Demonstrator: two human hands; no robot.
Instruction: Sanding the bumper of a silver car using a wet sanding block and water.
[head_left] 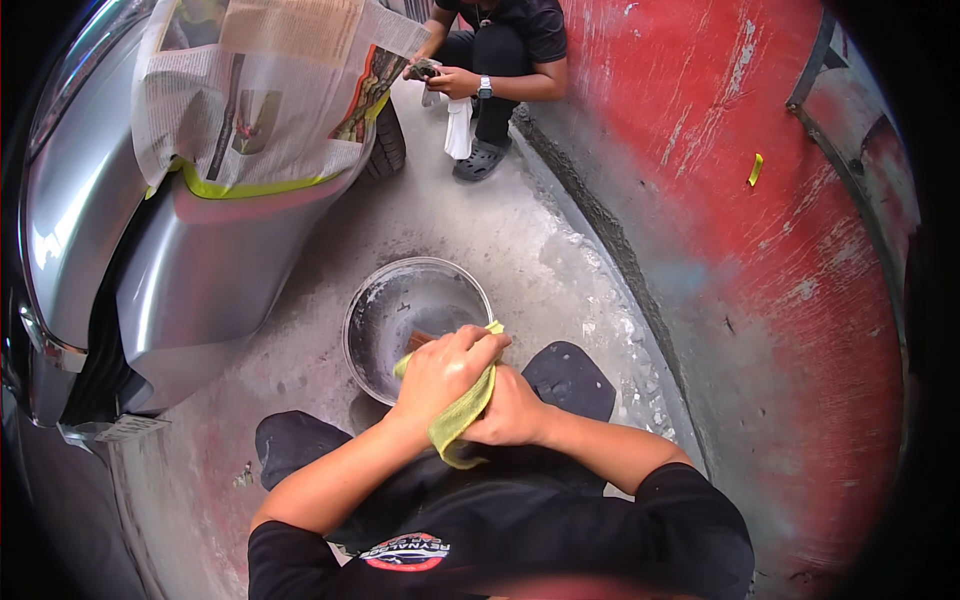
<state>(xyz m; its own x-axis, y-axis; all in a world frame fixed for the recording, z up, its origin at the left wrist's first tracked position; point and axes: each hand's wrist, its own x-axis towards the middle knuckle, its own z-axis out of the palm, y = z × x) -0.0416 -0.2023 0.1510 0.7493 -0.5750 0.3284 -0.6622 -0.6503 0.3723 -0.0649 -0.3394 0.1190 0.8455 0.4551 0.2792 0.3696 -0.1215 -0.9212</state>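
Round bucket (375, 305): centre of frame, greyish inside; contents unclear.
Yellow-green cloth (464, 418): just below centre, bunched between both hands.
Left hand (447, 368): clenched around the cloth.
Right hand (513, 408): grasping it too.

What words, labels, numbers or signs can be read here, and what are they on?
Badge on the black shirt: white lettering on a red and black oval; I won't copy it.
Newspaper: print too small to read.
Plate low on the car: too blurred.
Watch: too small.
Cloth: none visible.
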